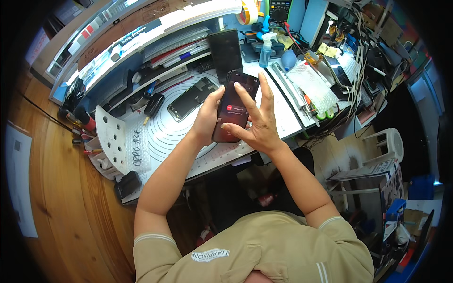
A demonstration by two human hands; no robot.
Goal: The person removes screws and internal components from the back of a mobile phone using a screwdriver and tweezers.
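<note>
A dark smartphone with a lit reddish screen is held upright over the bench front. My left hand grips its left edge, thumb along the side. Over the screen, my right hand has its fingers spread. One fingertip is at the upper screen and the thumb lies over the lower part; I cannot tell whether they touch. Behind the phone, a second dark device stands propped up. Left of it, a phone part with a dark inner face lies on a white work mat printed with circles.
A blue spray bottle and a blue air blower stand at the back right. Bubble wrap, tools and tangled cables crowd the right side. A white holed organizer bounds the left. Shelves rise behind the mat.
</note>
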